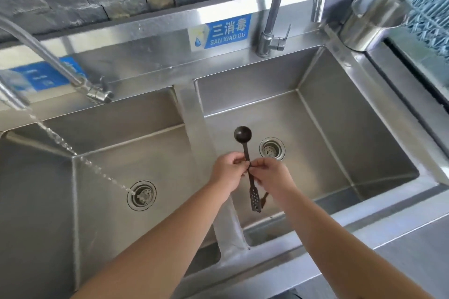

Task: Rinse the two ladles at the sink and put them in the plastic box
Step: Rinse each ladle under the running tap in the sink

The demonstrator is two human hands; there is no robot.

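A dark ladle (243, 134) with a round bowl and a perforated handle end hangs over the right sink basin (340, 143). My left hand (227, 172) and my right hand (272, 177) both pinch its thin shaft at mid-length. A second dark handle tip (264, 198) pokes out under my right hand; whether it belongs to another ladle is unclear. The left faucet (48, 56) pours a water stream (80, 158) into the left basin (109, 177), away from the ladle. The blue plastic box (430, 14) sits at the far right.
A gooseneck faucet (291, 0) stands behind the right basin, not running. A steel cup (371, 22) rests on the rim beside the blue box. Each basin has a drain strainer (272, 148). A divider ridge (196, 143) separates the basins.
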